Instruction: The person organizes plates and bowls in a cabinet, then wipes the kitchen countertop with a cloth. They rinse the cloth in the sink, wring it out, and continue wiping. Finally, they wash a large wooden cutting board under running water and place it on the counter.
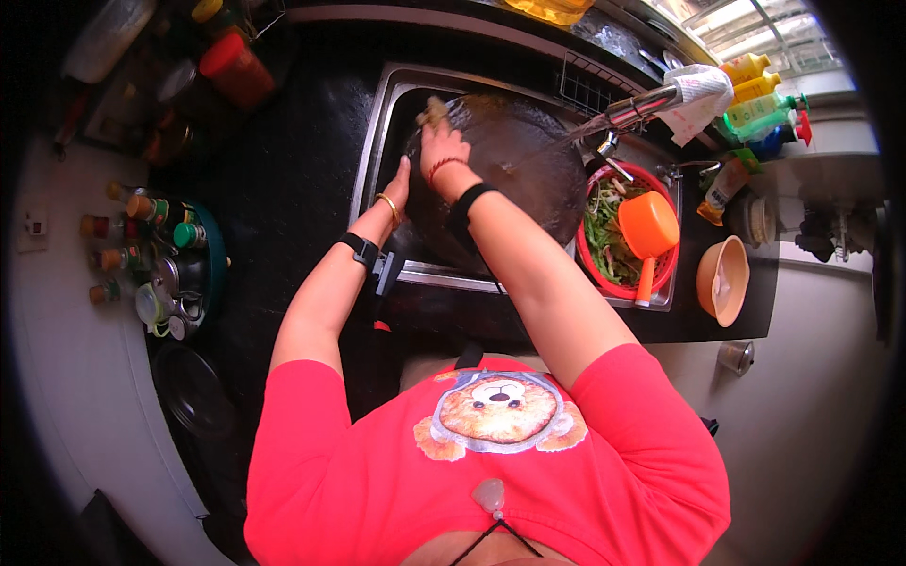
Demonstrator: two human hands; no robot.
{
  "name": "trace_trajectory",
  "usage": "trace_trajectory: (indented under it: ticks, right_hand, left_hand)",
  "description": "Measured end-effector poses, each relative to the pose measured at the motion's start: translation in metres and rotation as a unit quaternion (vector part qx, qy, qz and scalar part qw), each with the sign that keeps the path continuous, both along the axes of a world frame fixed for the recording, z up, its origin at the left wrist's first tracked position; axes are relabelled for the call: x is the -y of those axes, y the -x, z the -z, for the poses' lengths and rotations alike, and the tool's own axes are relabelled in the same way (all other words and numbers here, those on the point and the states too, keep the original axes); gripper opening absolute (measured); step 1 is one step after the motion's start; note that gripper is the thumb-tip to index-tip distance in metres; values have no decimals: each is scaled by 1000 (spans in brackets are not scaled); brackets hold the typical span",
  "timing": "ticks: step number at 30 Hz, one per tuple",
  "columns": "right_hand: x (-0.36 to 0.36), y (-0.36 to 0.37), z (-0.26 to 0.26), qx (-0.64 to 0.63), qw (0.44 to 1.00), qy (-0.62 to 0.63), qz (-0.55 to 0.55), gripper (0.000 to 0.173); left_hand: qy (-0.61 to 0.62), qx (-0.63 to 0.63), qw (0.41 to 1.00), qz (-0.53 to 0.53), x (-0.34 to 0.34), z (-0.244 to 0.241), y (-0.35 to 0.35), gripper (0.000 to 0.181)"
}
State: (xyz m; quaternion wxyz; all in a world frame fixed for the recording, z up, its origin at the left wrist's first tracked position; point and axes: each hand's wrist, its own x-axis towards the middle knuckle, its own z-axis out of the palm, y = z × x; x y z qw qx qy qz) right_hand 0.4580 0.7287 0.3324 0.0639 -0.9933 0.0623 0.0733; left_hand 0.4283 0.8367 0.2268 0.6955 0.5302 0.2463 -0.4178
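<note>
A large, dark, round wok [517, 170] sits in the stainless steel sink [369, 152], its surface wet and brownish. My right hand [444, 147], with a red cord bracelet on the wrist, presses a tan scrubber [432, 113] to the wok's far left edge. At the left rim is my left hand [398, 187], gold bangle on its wrist and thumb pointing away from me; its fingers are mostly hidden, and it seems to grip the rim. Water runs from the chrome faucet [633, 106] onto the wok's right side.
Right of the wok, a red colander [587, 258] holds leafy greens and an orange ladle [648, 223]. Beyond it stands a peach-coloured bowl [723, 279]. Soap bottles [757, 110] line the window side. Spice jars [152, 209] and a teal tray [218, 262] are on the left.
</note>
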Motion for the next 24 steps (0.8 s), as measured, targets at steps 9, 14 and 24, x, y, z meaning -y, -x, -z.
trace_trajectory:
  ticks: [9, 14, 24]
  right_hand:
    - [62, -65, -1, -362, 921, -139, 31, 29]
    - [58, 24, -10, -121, 980, -66, -142, 43]
    - [263, 129, -19, 40, 996, -76, -33, 41]
  left_hand:
    - [-37, 59, 994, 80, -9, -41, 2, 51]
    - [-49, 74, 993, 80, -9, -58, 2, 55]
    - [-159, 123, 974, 106, -5, -58, 5, 76]
